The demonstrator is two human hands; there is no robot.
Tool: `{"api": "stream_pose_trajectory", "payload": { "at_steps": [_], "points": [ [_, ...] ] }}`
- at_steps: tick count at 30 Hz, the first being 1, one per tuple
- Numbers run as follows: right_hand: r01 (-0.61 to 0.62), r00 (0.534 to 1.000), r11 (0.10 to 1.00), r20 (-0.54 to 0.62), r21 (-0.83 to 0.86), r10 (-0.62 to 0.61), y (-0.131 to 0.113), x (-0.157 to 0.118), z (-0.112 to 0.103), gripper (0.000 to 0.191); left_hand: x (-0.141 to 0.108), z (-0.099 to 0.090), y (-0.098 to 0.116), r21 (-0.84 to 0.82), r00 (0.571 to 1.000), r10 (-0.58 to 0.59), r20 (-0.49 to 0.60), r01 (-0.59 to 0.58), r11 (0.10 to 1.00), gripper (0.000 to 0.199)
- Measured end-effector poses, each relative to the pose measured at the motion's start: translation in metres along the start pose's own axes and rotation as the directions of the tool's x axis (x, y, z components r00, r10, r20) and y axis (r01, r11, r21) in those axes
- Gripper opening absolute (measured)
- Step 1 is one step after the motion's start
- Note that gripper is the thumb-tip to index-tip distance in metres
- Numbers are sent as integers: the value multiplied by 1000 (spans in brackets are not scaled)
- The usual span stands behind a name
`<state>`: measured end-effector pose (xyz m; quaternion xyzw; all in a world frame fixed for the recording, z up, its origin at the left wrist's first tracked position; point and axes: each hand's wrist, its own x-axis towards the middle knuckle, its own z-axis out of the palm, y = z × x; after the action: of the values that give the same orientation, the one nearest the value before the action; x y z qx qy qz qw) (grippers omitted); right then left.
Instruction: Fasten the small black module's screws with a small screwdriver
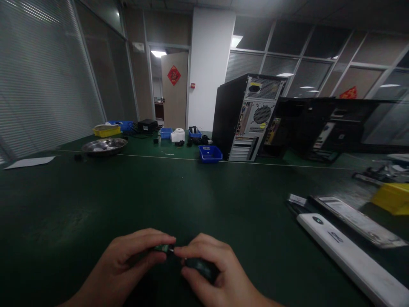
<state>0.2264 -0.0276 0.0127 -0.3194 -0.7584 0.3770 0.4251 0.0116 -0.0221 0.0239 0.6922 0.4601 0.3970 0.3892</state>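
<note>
Near the bottom of the view, my left hand (134,260) pinches a small green circuit board (162,247) between thumb and fingers. Much of the board is covered by the fingertips. Just to its right, my right hand (220,268) is closed around a dark, rounded tool handle (202,268). A short bright metal tip (171,250) shows between the two hands, by the board's right end. Whether that tip touches the board I cannot tell. Both hands are held low over the green tabletop (179,200).
At right lie a long white device (351,256) and a flat metal-cased part (361,219), with a yellow bin (393,198) beyond. Further back stand a computer tower (231,115), a blue tray (211,154) and a steel bowl (105,146). White paper (30,162) lies far left.
</note>
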Motion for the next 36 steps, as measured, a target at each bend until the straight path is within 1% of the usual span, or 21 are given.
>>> {"api": "stream_pose_trajectory", "payload": {
  "at_steps": [3,8,14,16,20,23,25,28,30,33,36],
  "points": [
    [-5,1000,1000,-12,30,5,-2,0,1,28,-1,0,2,-19,1000,-19,-12,19,1000,19],
    [-22,1000,999,-10,47,22,-5,-1,1,27,0,-2,3,-30,997,-62,39,63,998,17],
    [-45,999,997,-12,61,46,-5,0,0,26,0,1,6,-89,994,-112,-6,112,990,15],
    [-47,999,996,-19,76,48,-4,1,0,26,0,0,2,-108,992,-127,-3,126,986,15],
    [-49,998,995,-31,87,52,-3,2,-1,27,1,-2,-11,-123,986,-162,43,166,978,16],
    [-44,999,997,-30,58,45,-2,3,0,28,3,-2,-19,-120,989,-142,38,145,982,17],
    [-44,999,999,-31,31,45,-1,3,0,29,3,-2,-21,-100,994,-109,25,111,989,17],
    [-31,999,999,-32,7,32,-1,2,2,28,0,-1,-17,-26,999,-27,30,28,999,20],
    [-25,999,1000,-35,11,25,-2,1,2,27,-2,0,-12,5,1000,7,21,-7,1000,23],
    [-38,999,999,-29,36,39,-6,0,2,27,-3,1,-5,-7,1000,-5,21,5,1000,21],
    [-51,999,998,-15,46,52,-8,-1,1,25,-1,0,0,-38,995,-32,99,36,999,20]
  ]
}}
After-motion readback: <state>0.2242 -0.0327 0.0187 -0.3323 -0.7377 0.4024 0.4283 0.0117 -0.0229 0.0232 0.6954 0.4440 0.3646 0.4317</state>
